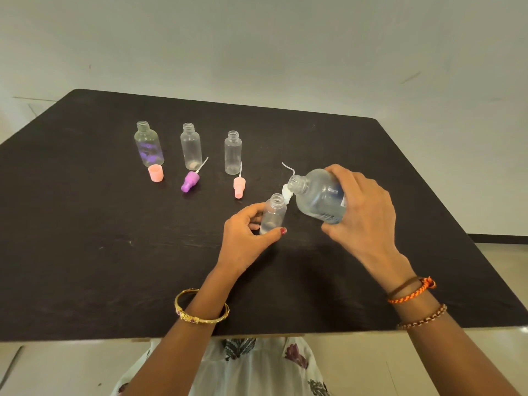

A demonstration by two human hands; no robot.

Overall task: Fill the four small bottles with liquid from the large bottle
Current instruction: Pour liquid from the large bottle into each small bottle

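My right hand (363, 212) grips the large clear bottle (317, 198), tipped leftward with its open mouth just above and right of a small bottle's neck. My left hand (245, 238) holds that small clear bottle (273, 214) upright on the dark table (85, 238). Three more small bottles stand uncapped in a row further back: one with a purple print (148, 144), a middle one (191, 147), and a right one (233, 152).
Caps lie in front of the row: a pink cap (156, 173), a purple spray top (189, 180) and a pink spray top (239, 187). A white spray top (286, 192) with a curved tube lies behind the held small bottle. A pale wall is beyond the table.
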